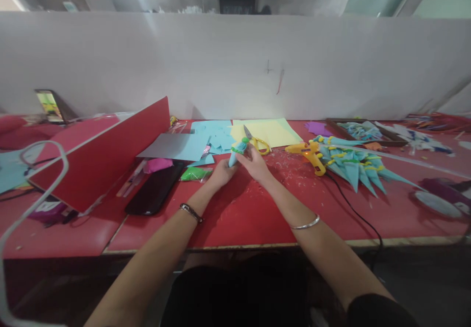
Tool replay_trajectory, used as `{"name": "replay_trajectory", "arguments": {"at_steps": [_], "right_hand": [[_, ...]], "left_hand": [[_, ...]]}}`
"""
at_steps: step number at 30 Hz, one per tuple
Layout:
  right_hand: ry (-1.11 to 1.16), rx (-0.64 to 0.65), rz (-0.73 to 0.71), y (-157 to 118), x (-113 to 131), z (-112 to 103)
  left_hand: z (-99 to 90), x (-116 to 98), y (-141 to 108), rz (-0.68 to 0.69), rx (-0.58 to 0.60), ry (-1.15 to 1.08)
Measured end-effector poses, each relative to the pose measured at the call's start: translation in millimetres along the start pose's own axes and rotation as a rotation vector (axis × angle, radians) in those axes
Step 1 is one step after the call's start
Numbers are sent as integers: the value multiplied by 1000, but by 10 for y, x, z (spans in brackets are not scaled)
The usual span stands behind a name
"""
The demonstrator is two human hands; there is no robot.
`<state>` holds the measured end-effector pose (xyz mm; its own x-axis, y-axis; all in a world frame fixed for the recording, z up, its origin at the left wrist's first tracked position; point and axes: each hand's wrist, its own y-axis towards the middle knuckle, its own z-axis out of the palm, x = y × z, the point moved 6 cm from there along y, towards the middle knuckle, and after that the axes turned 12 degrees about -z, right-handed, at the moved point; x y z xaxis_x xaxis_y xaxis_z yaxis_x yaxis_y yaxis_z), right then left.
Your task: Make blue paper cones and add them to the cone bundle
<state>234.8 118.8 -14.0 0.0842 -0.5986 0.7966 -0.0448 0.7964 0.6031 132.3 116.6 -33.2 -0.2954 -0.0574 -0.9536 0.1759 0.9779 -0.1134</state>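
Both my hands meet over the middle of the red table around a small light-blue paper cone [232,160] with green trim at its upper end. My left hand [221,174] is closed around its lower part. From the right, my right hand [256,164] grips the upper part, its fingers partly hidden behind the cone. Just behind my right hand lie yellow-handled scissors [262,145], blades pointing away to the left. To the right, a yellow hot glue gun [307,154] rests beside a pile of blue paper cones [353,162] with yellow and green trim.
Blue paper [209,128] and yellow paper [283,129] lie at the back. A black phone [156,189], a green packet [195,173] and an upright red board [110,162] are on the left. The glue gun's black cord [353,206] runs over the front edge. A tray [395,140] stands back right.
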Motion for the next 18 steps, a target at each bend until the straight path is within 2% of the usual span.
{"name": "replay_trajectory", "arguments": {"at_steps": [4, 9, 15, 18], "right_hand": [[-14, -4, 31, -5, -41, -4], [-120, 97, 41, -34, 1, 20], [-447, 250, -230, -21, 184, 49], [-553, 229, -257, -9, 197, 18]], "left_hand": [[-2, 65, 45, -51, 35, -193], [37, 62, 68, -83, 105, -504], [12, 79, 83, -121, 64, -686], [30, 60, 57, -137, 77, -701]]}}
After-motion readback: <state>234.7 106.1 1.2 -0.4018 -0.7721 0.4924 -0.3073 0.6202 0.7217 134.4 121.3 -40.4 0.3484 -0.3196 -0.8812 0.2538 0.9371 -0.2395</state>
